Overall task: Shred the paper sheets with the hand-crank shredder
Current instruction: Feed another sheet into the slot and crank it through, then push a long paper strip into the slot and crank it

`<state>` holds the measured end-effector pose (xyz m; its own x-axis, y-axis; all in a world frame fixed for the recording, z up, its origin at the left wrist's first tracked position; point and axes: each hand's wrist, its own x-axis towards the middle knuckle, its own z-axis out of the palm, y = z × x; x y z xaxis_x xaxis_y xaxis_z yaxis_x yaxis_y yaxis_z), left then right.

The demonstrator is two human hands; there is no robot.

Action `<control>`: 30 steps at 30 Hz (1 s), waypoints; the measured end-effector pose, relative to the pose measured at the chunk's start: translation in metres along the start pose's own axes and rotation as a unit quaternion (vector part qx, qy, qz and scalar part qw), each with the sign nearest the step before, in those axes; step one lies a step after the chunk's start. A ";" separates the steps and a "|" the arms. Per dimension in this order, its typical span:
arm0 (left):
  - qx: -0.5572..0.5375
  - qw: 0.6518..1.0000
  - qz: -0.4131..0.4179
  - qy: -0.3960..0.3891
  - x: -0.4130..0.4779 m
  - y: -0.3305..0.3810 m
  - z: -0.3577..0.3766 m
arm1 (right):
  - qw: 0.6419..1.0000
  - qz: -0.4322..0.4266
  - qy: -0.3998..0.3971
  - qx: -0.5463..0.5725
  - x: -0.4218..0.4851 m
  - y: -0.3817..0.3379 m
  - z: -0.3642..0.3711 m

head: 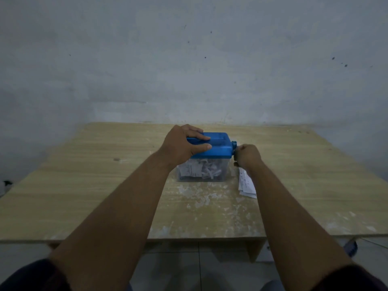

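Starting at the left grip (182, 143), how does it sit?

Spread wide over the left end of the shredder (218, 145). Its fingers lie almost straight across the smooth blue plastic lid, the thumb runs along the near edge, and the palm presses down. Nothing is pinched.

And the right grip (247, 156)?

Balled into a tight fist just beside the shredder's right end, fingers curled round the crank (233, 144). Only the crank's round blue hub shows above the knuckles; the handle itself is hidden inside the fist.

Where does the shredder stand?

Near the middle of the tabletop (84, 185), towards the far side. The lid is a blocky blue box with rounded corners, seated on a clear bin (223, 173) with straight walls. Through the walls show crumpled white shreds (201, 170), some printed with dark marks.

And the paper sheets (246, 184)?

Lying flat on the tabletop just right of the bin, partly under the right forearm: a small, loosely fanned stack, white with faint print.

What about the surface?

Pale wood-grain laminate, matte, scuffed with whitish flecks (199, 196) in front of the bin. Behind it rises a rough grey plastered wall (189, 59) with dark specks. A tiled floor (189, 265) shows below the near edge.
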<state>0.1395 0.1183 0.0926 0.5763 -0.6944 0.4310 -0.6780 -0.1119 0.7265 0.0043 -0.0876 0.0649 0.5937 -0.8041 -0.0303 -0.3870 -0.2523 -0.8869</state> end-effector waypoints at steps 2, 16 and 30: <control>-0.003 1.000 0.000 0.000 0.002 0.000 -0.001 | 1.000 -0.004 0.024 0.016 -0.008 0.017 0.004; 0.080 0.968 0.208 0.111 -0.093 0.016 0.085 | 0.971 -0.165 0.126 -0.116 -0.082 0.104 -0.052; 0.003 0.998 -0.038 -0.050 -0.084 0.025 0.137 | 0.947 -0.244 0.015 -0.206 -0.080 0.108 -0.048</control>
<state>0.0113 0.0769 0.0013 0.5783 -0.7511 0.3184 -0.6367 -0.1715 0.7518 -0.1193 -0.0761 -0.0060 0.7554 -0.5502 0.3558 -0.3171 -0.7821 -0.5364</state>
